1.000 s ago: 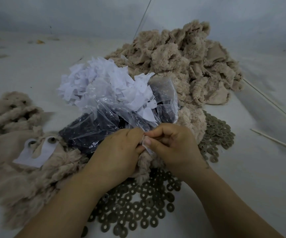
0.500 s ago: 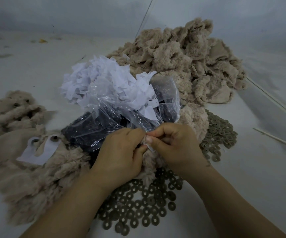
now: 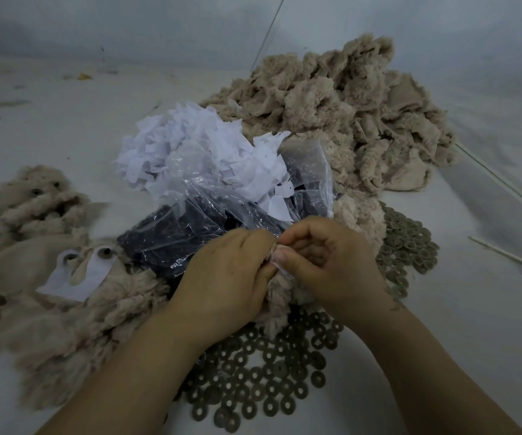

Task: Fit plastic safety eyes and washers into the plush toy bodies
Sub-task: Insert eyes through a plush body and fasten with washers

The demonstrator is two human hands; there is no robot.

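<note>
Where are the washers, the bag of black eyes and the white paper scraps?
washers [image 3: 253, 384], head view, middle of the near pile
bag of black eyes [image 3: 172, 243], head view, dark lower part
white paper scraps [image 3: 184, 146], head view, heap's top

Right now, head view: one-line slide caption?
Both hands, left hand and right hand, pinch a plush body above scattered washers.

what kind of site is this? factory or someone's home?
Probably a small toy-assembly workshop, though home piecework can't be ruled out: a big heap of unfinished plush bodies, loose washers spread out in bulk, and a clear bag of dark eye parts, all worked by hand.
</note>
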